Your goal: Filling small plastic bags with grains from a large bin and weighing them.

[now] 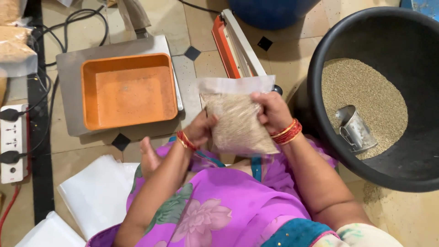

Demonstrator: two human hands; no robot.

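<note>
Left hand (200,129) and right hand (273,110) both grip the grain-filled bag (238,121), upright, mouth up.

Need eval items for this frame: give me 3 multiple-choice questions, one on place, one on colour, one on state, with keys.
1. Where is the metal scoop?
A. in the black tub, on the grain
B. in the tray
C. on the floor

2. What colour is the tray on the scale?
A. blue
B. orange
C. white

3. What state is the bag in?
A. empty and flat
B. lying on the scale
C. filled with grain, held by both hands

Key: 1 A, the scoop lies on the grain inside the tub. 2 B, the tray is plainly orange. 3 C, the left hand and right hand grip the filled bag.
</note>
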